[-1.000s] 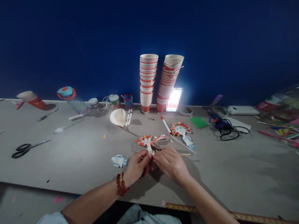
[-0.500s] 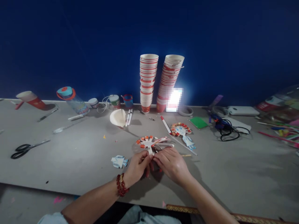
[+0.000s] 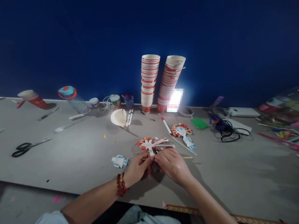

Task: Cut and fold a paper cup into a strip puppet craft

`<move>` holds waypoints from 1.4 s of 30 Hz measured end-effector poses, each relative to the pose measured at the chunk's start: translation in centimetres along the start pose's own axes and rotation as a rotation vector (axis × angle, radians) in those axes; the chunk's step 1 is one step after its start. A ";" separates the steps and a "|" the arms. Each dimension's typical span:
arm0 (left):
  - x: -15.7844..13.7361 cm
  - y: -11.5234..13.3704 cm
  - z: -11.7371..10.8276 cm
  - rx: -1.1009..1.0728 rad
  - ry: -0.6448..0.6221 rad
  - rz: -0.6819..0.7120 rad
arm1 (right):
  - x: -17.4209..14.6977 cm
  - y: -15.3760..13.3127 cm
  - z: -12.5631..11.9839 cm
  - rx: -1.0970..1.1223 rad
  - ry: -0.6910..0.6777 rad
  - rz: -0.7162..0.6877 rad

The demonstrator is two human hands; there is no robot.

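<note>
A paper cup cut into strips (image 3: 147, 145) lies splayed like a flower between my hands, several strips curled into orange-and-white rolls and others on the right still straight. My left hand (image 3: 137, 168) pinches the end of a near strip between thumb and fingers. Right beside it, my right hand (image 3: 174, 163) is closed at the same strip end, its fingertips close to my left thumb. A thin wooden stick (image 3: 187, 157) sticks out past my right hand; its middle is hidden by the fingers. Left of my hands lies a paper doll body (image 3: 120, 161).
Behind stand two tall paper cup stacks (image 3: 149, 84) (image 3: 171, 77). A finished paper figure (image 3: 181, 130), a red-capped marker (image 3: 165, 125) and a green pad (image 3: 198, 123) lie to the right, with a glue gun (image 3: 219, 124) beyond. Scissors (image 3: 28, 147) lie far left; a cut cup (image 3: 118, 118) sits behind.
Both hands keep their hold on the strip end, with only slight finger movement. The view has shifted a little, and slightly more of the stick shows at the right.
</note>
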State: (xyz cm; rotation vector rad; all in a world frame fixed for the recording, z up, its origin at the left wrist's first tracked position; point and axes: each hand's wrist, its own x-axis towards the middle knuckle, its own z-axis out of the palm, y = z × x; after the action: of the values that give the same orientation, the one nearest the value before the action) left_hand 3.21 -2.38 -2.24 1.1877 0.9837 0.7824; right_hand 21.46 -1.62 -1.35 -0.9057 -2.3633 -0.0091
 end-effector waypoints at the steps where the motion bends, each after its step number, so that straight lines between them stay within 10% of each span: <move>1: 0.0 0.0 0.1 -0.011 0.003 -0.008 | -0.1 -0.1 0.0 -0.010 0.015 0.004; 42: 0.1 -0.9 0.1 0.078 0.051 0.000 | -0.8 -0.1 0.2 -0.083 0.112 -0.028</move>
State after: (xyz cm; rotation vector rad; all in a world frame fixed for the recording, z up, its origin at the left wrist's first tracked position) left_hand 3.35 -2.54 -3.14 1.2397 1.0642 0.7842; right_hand 21.74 -2.15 -1.94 -0.8881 -2.2853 -0.1661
